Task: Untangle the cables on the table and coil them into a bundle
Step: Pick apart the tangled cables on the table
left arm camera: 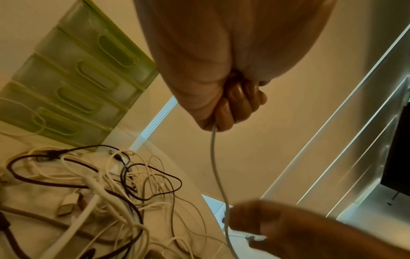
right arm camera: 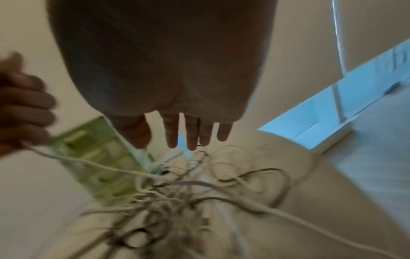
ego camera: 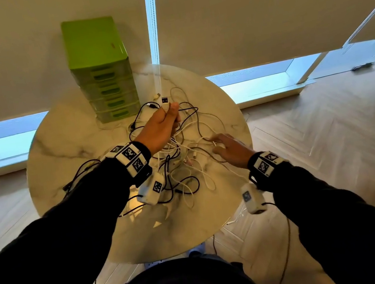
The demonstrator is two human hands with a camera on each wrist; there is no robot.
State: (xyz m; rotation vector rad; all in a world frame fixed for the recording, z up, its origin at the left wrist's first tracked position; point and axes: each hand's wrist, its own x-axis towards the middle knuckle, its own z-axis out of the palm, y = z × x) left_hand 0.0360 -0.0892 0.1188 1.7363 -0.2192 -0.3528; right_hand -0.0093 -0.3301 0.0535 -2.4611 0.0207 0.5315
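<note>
Head view: left hand (ego camera: 162, 127) clenches one white cable's (left arm camera: 216, 168) plug end, right hand (ego camera: 229, 148) spread, grasping nothing; tangle (ego camera: 179, 158) remains, nothing coiled.

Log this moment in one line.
left hand: grips white cable | right hand: open over tangle | bundle: not started

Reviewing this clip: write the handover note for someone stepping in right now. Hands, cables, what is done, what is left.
Left hand: raised above the pile, gripping a white cable just below its USB plug; the cable hangs down into the heap.
Right hand: fingers straight, holding nothing, low over the right side of the tangle.
Cables: black and white ones knotted together mid round table, in front of the green drawer unit.
Done: one cable end picked out.
Left: free that cable, separate the others, coil all into a bundle; no coil is visible.
</note>
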